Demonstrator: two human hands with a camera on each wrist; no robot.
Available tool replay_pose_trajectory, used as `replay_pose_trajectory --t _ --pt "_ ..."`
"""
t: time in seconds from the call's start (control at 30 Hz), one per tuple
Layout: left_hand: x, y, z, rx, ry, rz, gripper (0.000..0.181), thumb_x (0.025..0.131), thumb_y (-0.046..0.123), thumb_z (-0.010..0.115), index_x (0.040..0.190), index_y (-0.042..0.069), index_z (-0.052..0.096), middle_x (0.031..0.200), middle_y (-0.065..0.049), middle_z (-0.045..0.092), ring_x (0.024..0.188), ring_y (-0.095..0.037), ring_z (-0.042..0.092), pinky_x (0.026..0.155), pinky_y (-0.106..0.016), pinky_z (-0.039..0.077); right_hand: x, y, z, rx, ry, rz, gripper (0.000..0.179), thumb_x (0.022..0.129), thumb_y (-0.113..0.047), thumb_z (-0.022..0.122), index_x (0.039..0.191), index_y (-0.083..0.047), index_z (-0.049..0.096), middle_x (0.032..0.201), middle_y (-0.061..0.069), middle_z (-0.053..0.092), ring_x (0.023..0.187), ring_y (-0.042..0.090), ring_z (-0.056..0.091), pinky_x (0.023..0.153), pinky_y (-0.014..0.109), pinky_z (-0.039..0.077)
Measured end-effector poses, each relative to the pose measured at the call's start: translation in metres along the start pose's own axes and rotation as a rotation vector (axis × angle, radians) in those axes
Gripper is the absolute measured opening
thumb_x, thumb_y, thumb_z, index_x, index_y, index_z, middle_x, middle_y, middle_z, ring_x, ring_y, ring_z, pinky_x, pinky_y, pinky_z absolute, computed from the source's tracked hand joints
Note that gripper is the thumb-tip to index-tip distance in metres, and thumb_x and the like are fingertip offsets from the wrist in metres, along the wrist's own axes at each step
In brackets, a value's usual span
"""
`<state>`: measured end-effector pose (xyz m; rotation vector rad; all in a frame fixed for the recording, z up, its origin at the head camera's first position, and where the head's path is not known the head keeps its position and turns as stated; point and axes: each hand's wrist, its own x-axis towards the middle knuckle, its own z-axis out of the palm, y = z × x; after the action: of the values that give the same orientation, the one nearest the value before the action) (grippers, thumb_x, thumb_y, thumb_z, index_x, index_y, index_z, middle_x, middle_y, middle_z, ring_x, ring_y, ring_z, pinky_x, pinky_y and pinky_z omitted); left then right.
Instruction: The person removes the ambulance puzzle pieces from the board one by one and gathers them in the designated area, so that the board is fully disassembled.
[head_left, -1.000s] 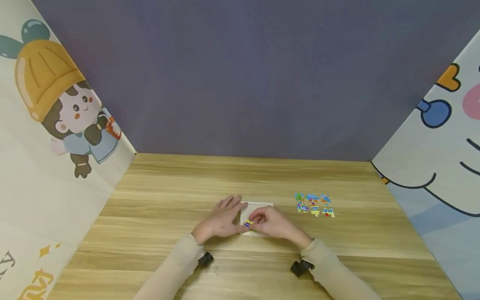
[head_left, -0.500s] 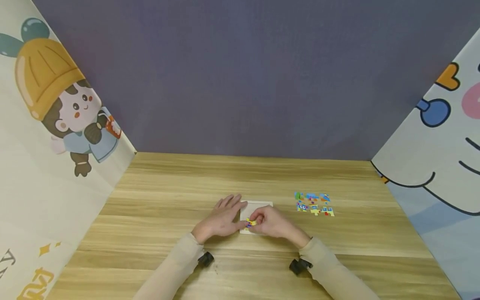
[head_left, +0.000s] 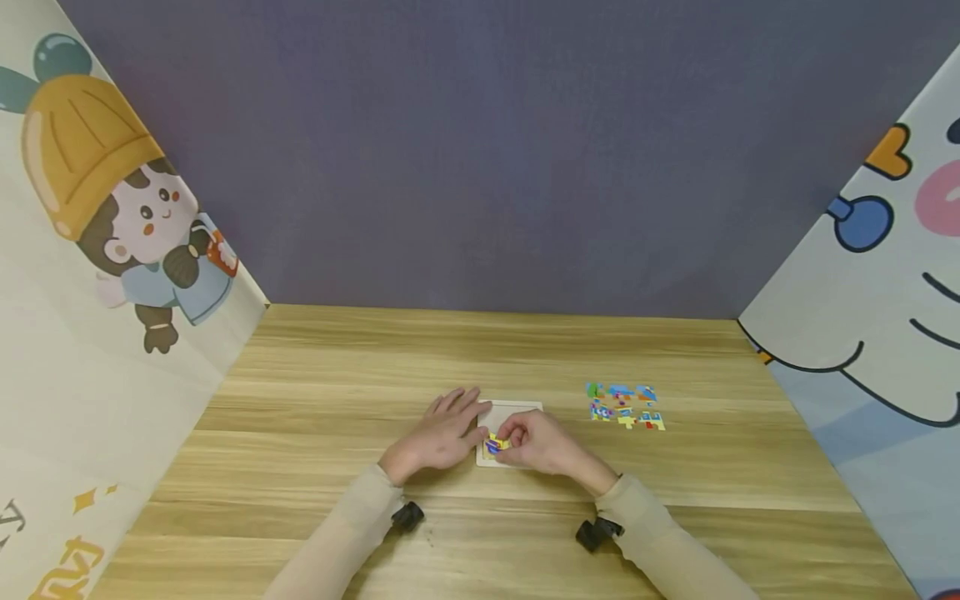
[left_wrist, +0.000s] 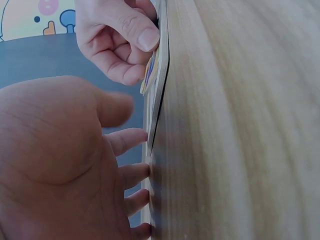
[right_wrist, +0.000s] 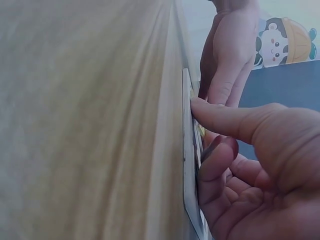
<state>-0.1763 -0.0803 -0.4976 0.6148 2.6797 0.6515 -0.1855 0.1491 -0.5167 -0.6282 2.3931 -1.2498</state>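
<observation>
A white puzzle tray (head_left: 525, 405) lies flat on the wooden table between the two hands. Over its near left corner, the right hand (head_left: 546, 443) holds a yellow and blue jigsaw piece (head_left: 495, 445) with thumb and curled fingers. In the left wrist view the jigsaw piece (left_wrist: 149, 75) tilts against the tray's surface, close under the right thumb. The left hand (head_left: 437, 435) has its fingers spread along the tray's left edge, fingertips down; its thumb is raised off the piece. From the right wrist, the right thumb (right_wrist: 220, 117) reaches to the tray's rim while the fingers cover most of the piece.
Several colourful jigsaw pieces (head_left: 601, 412) lie in loose rows on the table (head_left: 360, 358), right of the tray. A dark blue-grey panel (head_left: 480, 167) rises behind the table. Cartoon-printed white panels (head_left: 52, 333) flank it on both sides.
The jigsaw piece has turned and come down flatter over the tray's near left corner, in the right hand's grip. The left thumb has moved up and away from the piece.
</observation>
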Motion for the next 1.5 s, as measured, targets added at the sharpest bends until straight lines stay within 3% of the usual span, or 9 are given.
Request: replay_pose_trajectory --t 0.2,0.4,0.7,0.83,0.97,1.13,1.5 --pt "0.000 -0.002 0.001 0.011 0.000 0.004 0.053 0.113 0.028 0.044 0.164 0.014 0.041 0.178 -0.017 0.020 0.166 -0.042 0.013 0.134 -0.065 0.008 0.001 0.003 0.002 0.038 0.017 -0.015 0.022 0.083 -0.012 0.090 0.095 -0.006 0.073 0.073 -0.004 0.059 0.062 0.005 0.051 0.054 0.016 0.042" --pt "-0.001 -0.004 0.001 -0.008 0.004 0.016 0.059 0.109 0.033 0.054 0.164 0.014 0.042 0.178 -0.018 0.020 0.165 -0.044 0.014 0.134 -0.066 0.008 0.001 0.005 0.003 0.042 0.028 -0.042 0.022 0.083 -0.012 0.090 0.096 -0.006 0.073 0.074 -0.004 0.060 0.063 0.005 0.052 0.055 0.016 0.043" --pt "0.000 -0.007 0.001 -0.035 0.014 0.029 0.064 0.109 0.042 0.052 0.164 0.011 0.041 0.178 -0.020 0.019 0.165 -0.045 0.013 0.133 -0.068 0.005 0.000 0.005 0.002 0.060 0.012 -0.057 0.025 0.085 -0.014 0.088 0.102 -0.005 0.073 0.079 -0.002 0.063 0.064 0.005 0.054 0.057 0.017 0.047" --pt "-0.001 -0.007 0.000 -0.043 0.014 0.029 0.065 0.108 0.042 0.053 0.164 0.011 0.041 0.178 -0.019 0.019 0.165 -0.045 0.012 0.132 -0.069 0.006 0.001 0.008 -0.001 0.082 -0.013 -0.066 0.018 0.091 -0.017 0.083 0.102 -0.006 0.075 0.081 -0.002 0.065 0.064 0.004 0.054 0.056 0.016 0.046" --pt "0.000 -0.006 0.000 -0.031 0.005 0.023 0.068 0.104 0.039 0.060 0.164 0.011 0.041 0.178 -0.019 0.019 0.165 -0.045 0.012 0.132 -0.069 0.006 0.002 0.014 -0.006 0.152 -0.054 -0.025 0.015 0.099 -0.020 0.075 0.105 -0.006 0.076 0.084 0.001 0.067 0.061 0.007 0.054 0.052 0.017 0.044" --pt "0.000 -0.004 -0.001 -0.021 -0.002 0.009 0.072 0.101 0.040 0.065 0.164 0.013 0.041 0.178 -0.017 0.019 0.166 -0.043 0.013 0.133 -0.067 0.007 0.001 0.016 -0.011 0.237 -0.095 0.013 0.018 0.102 -0.022 0.072 0.107 -0.006 0.074 0.085 0.004 0.068 0.060 0.011 0.056 0.051 0.021 0.046" --pt "0.000 0.000 -0.002 -0.001 -0.011 -0.015 0.078 0.101 0.052 0.066 0.165 0.017 0.039 0.179 -0.012 0.017 0.167 -0.039 0.011 0.135 -0.062 0.008 0.000 0.018 -0.018 0.315 -0.078 0.037 0.021 0.104 -0.021 0.068 0.113 -0.003 0.071 0.077 0.006 0.067 0.055 0.010 0.056 0.049 0.021 0.049"
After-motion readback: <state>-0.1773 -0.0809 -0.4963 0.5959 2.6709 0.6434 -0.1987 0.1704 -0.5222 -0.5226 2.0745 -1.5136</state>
